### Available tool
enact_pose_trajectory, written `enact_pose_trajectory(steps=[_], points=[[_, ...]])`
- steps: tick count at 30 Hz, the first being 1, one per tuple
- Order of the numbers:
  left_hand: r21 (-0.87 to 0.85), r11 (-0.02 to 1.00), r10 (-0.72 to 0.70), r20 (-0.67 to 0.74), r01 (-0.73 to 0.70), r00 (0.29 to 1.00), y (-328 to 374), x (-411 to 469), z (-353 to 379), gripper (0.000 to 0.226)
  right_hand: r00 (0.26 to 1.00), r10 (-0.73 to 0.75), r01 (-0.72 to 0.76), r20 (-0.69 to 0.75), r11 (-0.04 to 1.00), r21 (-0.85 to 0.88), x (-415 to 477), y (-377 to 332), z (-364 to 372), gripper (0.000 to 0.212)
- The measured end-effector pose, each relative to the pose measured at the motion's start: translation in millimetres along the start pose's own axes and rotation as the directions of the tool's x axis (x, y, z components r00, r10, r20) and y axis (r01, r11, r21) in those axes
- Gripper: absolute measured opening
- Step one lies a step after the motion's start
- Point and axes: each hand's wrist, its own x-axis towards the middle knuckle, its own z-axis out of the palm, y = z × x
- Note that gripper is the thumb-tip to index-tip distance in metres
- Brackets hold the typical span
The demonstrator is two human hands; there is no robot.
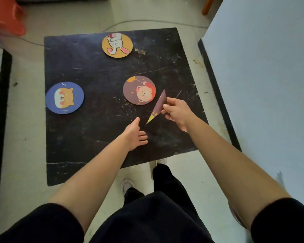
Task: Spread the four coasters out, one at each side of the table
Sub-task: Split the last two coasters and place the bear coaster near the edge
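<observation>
**Two coasters placed, one in hand, one stuck in the middle**

While the yellow rabbit coaster (117, 45) already sits by the far edge of the table (95, 137) and the blue dog coaster (65, 97) lies flat at the left edge, the other two aren't sorted yet. The brown bear coaster (139, 89) is lying flat right of centre, not really at any side.

The right hand (178, 112) has the fourth coaster (157, 106) pinched by its rim, thumb on one face and fingers behind. It's lifted off the table and tipped up nearly on edge, so you only see a thin sliver, with the long line of it running from near the bear coaster down toward the person. The bottom tip is just beside the left hand.

The left hand (136, 133) hovers low over the table with fingers spread loosely, holding nothing as far as I can tell.

My guess at the key bit: the near edge is straight back toward the body from the held coaster, and the right edge is off to the grip's right, both still bare. The right hand is the nearer one to the right side, so dropping this coaster there or at the near edge looks easy. Then the bear coaster needs sliding to whichever side is left. The left hand sits closer to the near edge if it wants to help.
</observation>
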Motion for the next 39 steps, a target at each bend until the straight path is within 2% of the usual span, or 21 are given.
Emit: enact_pose_trajectory(steps=[2,5,6,8,11,14,20,24,30,39], points=[[-0.125,0.992,0.01,0.059,-0.002,0.998,-9,-6,0,0.064,0.998,-0.001,-0.001,0.068,0.999,0.041,-17,8,-1,0.038],[-0.195,0.963,0.177,-0.065,-0.187,0.982,-14,-10,-1,0.033,0.994,0.006,-0.004,0.11,1.0,-0.019,-30,18,-6,0.039],[-0.156,0.955,0.232,-0.128,-0.251,0.964,-13,-9,-4,0.027,0.995,0.017,-0.01,0.099,0.998,-0.067,-31,22,-7,0.038],[-0.008,0.938,0.336,-0.203,-0.345,0.92,-11,-8,-16,0.036,0.998,0.04,-0.031,0.052,0.985,-0.168,-29,33,-5,0.039],[0.203,0.895,0.44,-0.252,-0.397,0.862,-13,-5,-31,0.042,0.997,0.071,-0.069,-0.005,0.946,-0.318,-19,53,3,0.037],[0.323,0.867,0.471,-0.288,-0.378,0.834,-21,-1,-39,0.036,0.995,0.1,-0.092,-0.001,0.906,-0.413,-9,79,12,0.037],[0.384,0.889,0.408,-0.421,-0.248,0.81,-51,15,-65,0.034,0.983,0.173,-0.124,0.06,0.87,-0.477,1,128,33,0.037],[0.43,0.894,0.351,-0.492,-0.128,0.796,-59,25,-74,0.042,0.987,0.159,-0.131,0.003,0.825,-0.55,7,140,38,0.045],[0.511,0.852,0.368,-0.433,-0.112,0.823,-55,27,-73,0.056,0.993,0.117,-0.09,0.014,0.829,-0.552,15,134,35,0.06],[0.43,0.898,0.294,-0.44,-0.089,0.848,-63,29,-67,0.042,0.992,0.082,-0.022,0.095,0.86,-0.51,13,133,38,0.065]])
